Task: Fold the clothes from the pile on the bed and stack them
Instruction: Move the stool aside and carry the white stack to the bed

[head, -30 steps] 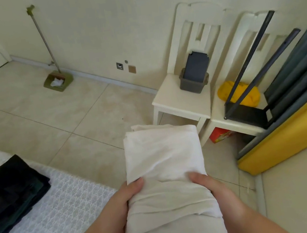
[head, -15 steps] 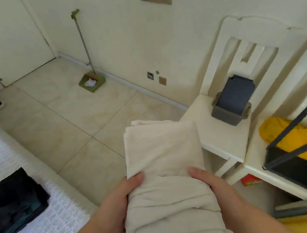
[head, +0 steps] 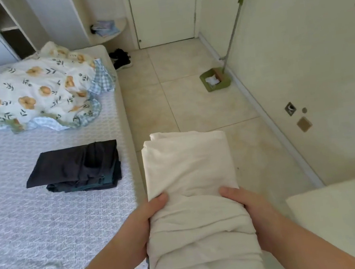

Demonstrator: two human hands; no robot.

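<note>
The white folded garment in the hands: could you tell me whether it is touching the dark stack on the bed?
Apart. The head view shows the white garment held beside the bed, with bare mattress between it and the dark stack.

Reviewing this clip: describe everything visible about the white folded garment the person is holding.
The white folded garment looks like soft, creased cotton, folded into a long bundle of several layers with stacked edges at the far end. It is held in the air beside the bed's edge, above the tiled floor, pointing away from the person. The left hand and right hand clasp its sides, thumbs on top. Its near end runs out of frame.
</note>
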